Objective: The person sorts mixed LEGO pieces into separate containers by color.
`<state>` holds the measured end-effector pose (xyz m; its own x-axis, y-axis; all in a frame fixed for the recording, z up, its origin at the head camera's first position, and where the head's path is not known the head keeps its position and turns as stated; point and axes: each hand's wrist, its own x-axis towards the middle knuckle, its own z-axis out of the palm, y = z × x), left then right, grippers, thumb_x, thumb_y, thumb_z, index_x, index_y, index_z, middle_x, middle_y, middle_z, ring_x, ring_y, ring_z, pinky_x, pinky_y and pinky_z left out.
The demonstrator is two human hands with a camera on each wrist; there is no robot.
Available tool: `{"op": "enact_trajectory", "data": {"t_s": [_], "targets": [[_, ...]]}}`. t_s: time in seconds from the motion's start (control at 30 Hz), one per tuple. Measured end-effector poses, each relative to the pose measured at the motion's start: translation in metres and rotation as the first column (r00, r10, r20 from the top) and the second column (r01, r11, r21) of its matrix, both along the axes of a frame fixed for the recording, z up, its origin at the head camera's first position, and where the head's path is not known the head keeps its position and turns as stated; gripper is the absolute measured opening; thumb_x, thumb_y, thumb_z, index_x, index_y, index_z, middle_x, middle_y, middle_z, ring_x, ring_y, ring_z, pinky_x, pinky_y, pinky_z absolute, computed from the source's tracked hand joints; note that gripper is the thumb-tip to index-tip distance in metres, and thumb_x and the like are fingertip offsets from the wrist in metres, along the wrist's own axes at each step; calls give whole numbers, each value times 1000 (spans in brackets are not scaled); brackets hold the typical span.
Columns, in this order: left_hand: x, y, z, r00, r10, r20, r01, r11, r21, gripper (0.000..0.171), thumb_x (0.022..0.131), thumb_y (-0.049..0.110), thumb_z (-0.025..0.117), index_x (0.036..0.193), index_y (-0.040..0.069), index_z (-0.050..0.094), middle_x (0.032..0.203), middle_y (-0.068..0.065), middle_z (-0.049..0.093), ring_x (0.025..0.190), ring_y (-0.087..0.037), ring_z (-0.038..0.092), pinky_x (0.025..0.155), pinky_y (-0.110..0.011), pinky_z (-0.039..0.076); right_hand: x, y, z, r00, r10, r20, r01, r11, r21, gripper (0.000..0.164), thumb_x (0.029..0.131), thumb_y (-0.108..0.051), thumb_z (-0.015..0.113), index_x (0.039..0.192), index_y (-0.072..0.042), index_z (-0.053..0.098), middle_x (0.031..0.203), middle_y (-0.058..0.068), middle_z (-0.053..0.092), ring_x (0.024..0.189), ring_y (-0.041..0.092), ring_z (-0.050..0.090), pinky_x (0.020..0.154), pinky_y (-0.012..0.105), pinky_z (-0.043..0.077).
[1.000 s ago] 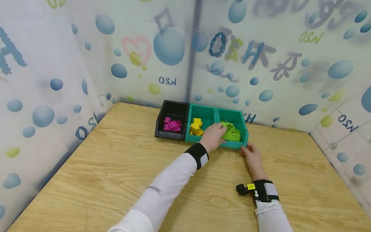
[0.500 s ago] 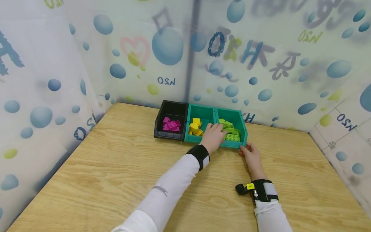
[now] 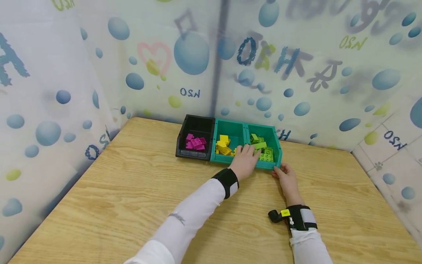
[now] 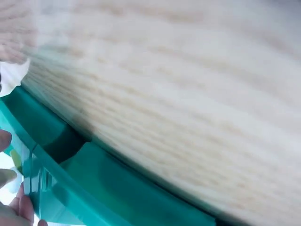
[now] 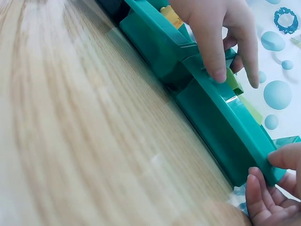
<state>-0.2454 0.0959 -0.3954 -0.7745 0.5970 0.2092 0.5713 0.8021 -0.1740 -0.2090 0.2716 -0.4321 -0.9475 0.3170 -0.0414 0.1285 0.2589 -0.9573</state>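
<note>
Two teal storage bins stand side by side on the table. The left one (image 3: 230,127) has yellow toy building bricks (image 3: 224,146) in it; the right one (image 3: 268,135) holds lime-green building bricks (image 3: 266,157). My left hand (image 3: 244,163) lies over the front where the two bins meet, its fingers spread with the tips reaching inside. In the right wrist view its thumb and a straight finger reach beside a green brick (image 5: 234,82). My right hand (image 3: 288,179) pinches the front right corner of the right bin between thumb and fingers; its fingers (image 5: 257,188) show outside the wall.
A black bin (image 3: 199,124) with magenta bricks (image 3: 197,143) adjoins the teal bins on the left. All three sit near the back of the wooden table (image 3: 132,190), before a patterned curtain (image 3: 191,55). A small black wrist camera (image 3: 274,216) sticks out from the right wristband.
My left hand has drawn slightly toward the front of the bins, uncovering more green bricks. Some green bricks have shifted in the right bin. The right hand has kept its place at the corner.
</note>
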Motion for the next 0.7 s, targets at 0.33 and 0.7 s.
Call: {"op": "enact_trajectory", "data": {"t_s": [0.33,0.7], "targets": [[5,-27,17,981,-83,175,25,951,310,43,98,31,51,138,19,47,138,-8,39,122,-24,33,96,-38,28,2,0,0,1000,-1,5,1,1000,12,33,99,-15,47,125,6,43,97,0,49,74,-8,53,72,8,46],[13,-80,21,961,-107,255,-22,890,455,37,96,28,55,128,11,57,124,-8,56,114,-25,50,96,-43,42,0,0,0,1000,-4,5,4,1000,22,33,99,-15,46,125,6,43,97,2,48,75,-8,53,72,8,46]]}}
